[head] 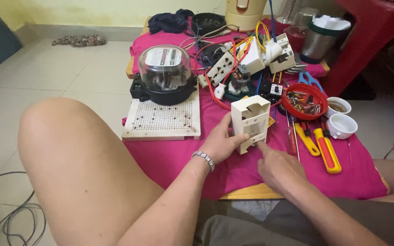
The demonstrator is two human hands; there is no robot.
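Observation:
My left hand (220, 143), with a beaded bracelet on its wrist, grips a cream plastic switch box (250, 120) by its left side and holds it upright over the pink cloth (174, 155). My right hand (279, 167) rests just below and to the right of the box. Its index finger touches the box's lower edge, and nothing is held in it.
An electric meter (165, 75) with a clear dome sits on a white perforated board (163, 120). Sockets and tangled wires (238, 59) lie behind the box. A red bowl of small parts (304, 101), yellow-handled screwdrivers (327, 150) and two white cups (341, 125) lie to the right. My bare knee (69, 150) is at left.

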